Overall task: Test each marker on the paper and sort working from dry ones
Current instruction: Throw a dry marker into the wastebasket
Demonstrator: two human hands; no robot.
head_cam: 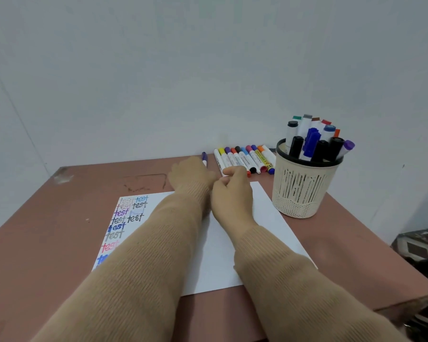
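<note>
The left hand (192, 175) is covering a purple-capped white marker (204, 157); the right hand (232, 193) is hovering curled alongside. I cannot tell either grip.

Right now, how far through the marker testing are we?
Done: about a dozen "test" words on the white paper sheet, and a row of capped markers laid beyond it. In hand: left hand and right hand reach toward that row; what the fingers hold is hidden. Left: the markers standing in the beige mesh cup.
</note>
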